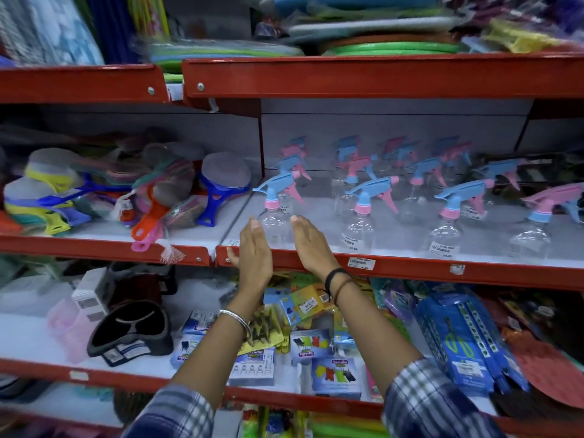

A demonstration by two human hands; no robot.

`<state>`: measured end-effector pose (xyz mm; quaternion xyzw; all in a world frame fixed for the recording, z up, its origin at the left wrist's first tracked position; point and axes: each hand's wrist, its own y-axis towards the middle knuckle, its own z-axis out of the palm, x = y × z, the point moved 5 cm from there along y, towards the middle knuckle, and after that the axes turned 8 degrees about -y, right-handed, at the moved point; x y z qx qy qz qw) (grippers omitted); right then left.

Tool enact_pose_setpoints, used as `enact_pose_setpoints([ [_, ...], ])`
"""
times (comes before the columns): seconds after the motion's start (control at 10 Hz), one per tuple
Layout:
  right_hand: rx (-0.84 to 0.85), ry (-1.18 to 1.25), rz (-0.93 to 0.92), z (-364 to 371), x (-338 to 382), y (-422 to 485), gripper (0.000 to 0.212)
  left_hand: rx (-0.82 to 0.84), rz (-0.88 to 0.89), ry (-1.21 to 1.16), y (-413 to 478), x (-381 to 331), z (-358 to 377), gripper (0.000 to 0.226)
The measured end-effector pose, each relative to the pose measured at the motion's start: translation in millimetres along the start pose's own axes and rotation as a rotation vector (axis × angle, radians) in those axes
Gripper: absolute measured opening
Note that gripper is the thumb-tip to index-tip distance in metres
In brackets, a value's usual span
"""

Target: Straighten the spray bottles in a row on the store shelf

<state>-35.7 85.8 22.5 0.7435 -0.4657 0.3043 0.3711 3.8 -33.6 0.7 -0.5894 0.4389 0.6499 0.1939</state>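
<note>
Both hands reach up to the white store shelf with a red metal front edge (410, 270), and the clear plastic spray bottle with a blue trigger head and pink collar (274, 213) stands between them at the shelf's front left corner. The left hand (252, 254) and the right hand (311, 248) are flat and open, palms facing each other, the fingers (298, 226) straight and just beside the bottle's sides; whether they touch it cannot be told through the clear plastic. To the right of the fingers more clear spray bottles with blue and pink heads (358, 216) stand in loose rows running back to the grey panel, the rear ones blurred. To the left, past the shelf divider, lies a heap of coloured plastic-handled strainers (151, 197), blurred by motion. Below the wrists, packets of clothes pegs (335, 374) crowd the lower shelf, partly hidden by the forearms in checked sleeves. The price sticker (361, 263) on the red edge is unreadable.
</note>
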Motion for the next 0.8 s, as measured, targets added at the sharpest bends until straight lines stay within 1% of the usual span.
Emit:
enact_pose_setpoints([
  [0.1,0.033,0.06,0.041,10.0,5.3,3.8,0.06,0.019,-0.027,0.027,3.5,5.1,-4.7,0.061],
  [0.2,-0.01,0.041,0.077,12.2,6.9,1.2,0.04,0.028,-0.038,0.066,4.1,5.5,-5.0,0.061],
  [0.3,-0.079,0.038,0.077,10.3,7.8,-4.3,0.042,0.055,-0.03,0.049,5.9,2.8,-5.5,0.067],
  [0.5,-0.085,-0.016,0.056,12.6,9.4,-9.1,0.039,0.079,0.001,0.122,7.9,0.6,-4.2,0.07],
  [0.6,-0.077,-0.001,0.077,10.0,10.8,-12.3,0.041,0.089,-0.002,0.131,7.2,0.2,-4.1,0.071],
  [0.7,-0.102,0.015,0.072,5.5,12.0,-19.1,0.04,0.059,-0.012,0.115,4.5,1.8,-6.9,0.074],
  [0.8,-0.24,0.028,-0.037,-12.6,16.4,-33.1,0.037,-0.074,0.092,0.073,-7.5,-9.5,-13.2,0.066],
])
